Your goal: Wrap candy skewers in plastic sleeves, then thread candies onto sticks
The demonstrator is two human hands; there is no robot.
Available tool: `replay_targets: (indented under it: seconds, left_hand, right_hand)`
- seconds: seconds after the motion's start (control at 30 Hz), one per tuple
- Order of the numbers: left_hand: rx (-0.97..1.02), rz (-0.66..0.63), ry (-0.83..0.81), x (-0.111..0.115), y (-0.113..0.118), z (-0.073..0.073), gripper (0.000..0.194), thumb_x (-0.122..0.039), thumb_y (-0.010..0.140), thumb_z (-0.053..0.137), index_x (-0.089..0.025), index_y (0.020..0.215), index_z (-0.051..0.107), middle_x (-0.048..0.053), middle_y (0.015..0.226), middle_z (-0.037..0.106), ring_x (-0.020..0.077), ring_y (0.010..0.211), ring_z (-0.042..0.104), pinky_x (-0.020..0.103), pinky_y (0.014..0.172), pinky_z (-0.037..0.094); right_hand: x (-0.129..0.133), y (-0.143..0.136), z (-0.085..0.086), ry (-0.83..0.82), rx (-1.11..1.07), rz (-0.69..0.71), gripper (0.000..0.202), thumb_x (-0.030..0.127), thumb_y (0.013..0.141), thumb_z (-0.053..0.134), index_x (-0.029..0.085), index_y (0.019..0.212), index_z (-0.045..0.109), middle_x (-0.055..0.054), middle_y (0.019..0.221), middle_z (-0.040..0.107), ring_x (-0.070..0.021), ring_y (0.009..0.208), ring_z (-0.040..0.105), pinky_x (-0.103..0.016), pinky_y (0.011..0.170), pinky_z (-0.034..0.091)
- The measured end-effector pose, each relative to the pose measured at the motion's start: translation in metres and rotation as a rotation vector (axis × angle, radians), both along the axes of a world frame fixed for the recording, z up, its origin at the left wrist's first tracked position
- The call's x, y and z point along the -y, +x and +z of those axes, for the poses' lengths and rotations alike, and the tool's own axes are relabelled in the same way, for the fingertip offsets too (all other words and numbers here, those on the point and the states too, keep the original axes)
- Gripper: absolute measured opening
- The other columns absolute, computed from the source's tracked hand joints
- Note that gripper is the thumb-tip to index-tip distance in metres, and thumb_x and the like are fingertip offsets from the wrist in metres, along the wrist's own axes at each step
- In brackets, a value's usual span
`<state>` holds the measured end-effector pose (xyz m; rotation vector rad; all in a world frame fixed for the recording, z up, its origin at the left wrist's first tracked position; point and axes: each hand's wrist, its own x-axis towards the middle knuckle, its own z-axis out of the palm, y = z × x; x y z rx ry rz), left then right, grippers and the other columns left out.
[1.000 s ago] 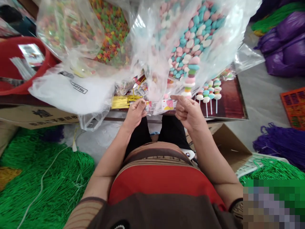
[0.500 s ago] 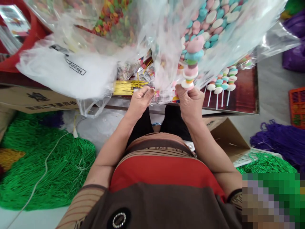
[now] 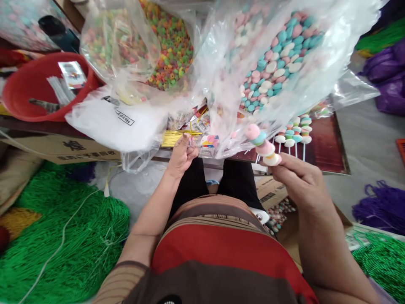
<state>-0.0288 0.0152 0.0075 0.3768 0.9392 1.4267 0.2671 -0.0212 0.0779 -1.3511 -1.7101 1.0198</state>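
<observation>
My right hand (image 3: 302, 177) is closed around the lower end of a candy skewer (image 3: 265, 147), at the table's front edge. Its pink, blue and white pieces are stacked and lean up to the left; the stick is hidden in my fingers. My left hand (image 3: 183, 157) pinches the edge of a small clear plastic bag (image 3: 209, 141) with a colourful print. Beside those fingers lies a bundle of yellow twist ties (image 3: 172, 138). Several finished candy skewers (image 3: 296, 131) lie in a row on the table behind my right hand.
Large clear bags hold pastel candies (image 3: 275, 69) and small ring candies (image 3: 171, 46). A white plastic bag (image 3: 117, 116) overhangs the table edge. At left stands a red basin (image 3: 25, 95) with white sticks (image 3: 61, 90). Green strands (image 3: 72, 228) and an open cardboard box (image 3: 289, 226) are below.
My right hand has moved right and toward me with the candy skewer, which now tilts left. My left hand stays by the twist ties, and the printed bag shows at its fingertips. The view has shifted.
</observation>
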Motion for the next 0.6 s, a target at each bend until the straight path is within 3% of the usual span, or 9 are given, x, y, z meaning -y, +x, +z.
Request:
replay_targets:
  seconds: [0.2, 0.33, 0.47, 0.6]
  left_hand:
    - [-0.005, -0.010, -0.039, 0.000, 0.005, 0.005, 0.065, -0.058, 0.080, 0.082, -0.019, 0.061, 0.034, -0.015, 0.045, 0.014, 0.0013, 0.037, 0.015, 0.017, 0.043, 0.020]
    - [-0.079, -0.068, 0.030, 0.001, 0.005, 0.003, 0.070, -0.065, 0.071, 0.086, -0.020, 0.060, 0.034, -0.014, 0.044, 0.017, 0.0011, 0.038, 0.015, 0.019, 0.045, 0.018]
    - [-0.135, -0.100, 0.106, 0.001, 0.004, -0.002, 0.075, -0.073, 0.059, 0.089, -0.021, 0.062, 0.035, -0.014, 0.047, 0.017, 0.0011, 0.041, 0.012, 0.023, 0.046, 0.014]
    - [-0.164, -0.114, 0.102, 0.001, 0.005, -0.004, 0.075, -0.076, 0.069, 0.080, -0.023, 0.064, 0.029, -0.013, 0.049, 0.014, 0.0023, 0.043, 0.011, 0.026, 0.048, 0.013]
  right_hand:
    - [0.003, -0.002, 0.011, 0.012, 0.126, 0.179, 0.026, 0.036, 0.095, 0.064, 0.024, 0.071, 0.068, 0.000, 0.064, 0.056, -0.0143, 0.057, 0.051, -0.028, 0.054, 0.041]
    - [0.003, -0.003, 0.003, 0.046, 0.149, 0.136, 0.023, 0.041, 0.096, 0.063, 0.026, 0.085, 0.077, 0.001, 0.064, 0.061, -0.0143, 0.056, 0.055, -0.026, 0.055, 0.044]
    - [0.003, 0.002, -0.005, 0.088, 0.169, 0.113, 0.019, 0.037, 0.094, 0.063, 0.026, 0.096, 0.079, 0.002, 0.064, 0.066, -0.0139, 0.055, 0.059, -0.025, 0.055, 0.046]
    - [0.005, 0.005, -0.006, 0.112, 0.227, 0.084, 0.017, 0.033, 0.093, 0.063, 0.027, 0.104, 0.075, 0.003, 0.066, 0.072, -0.0149, 0.056, 0.065, -0.026, 0.057, 0.048]
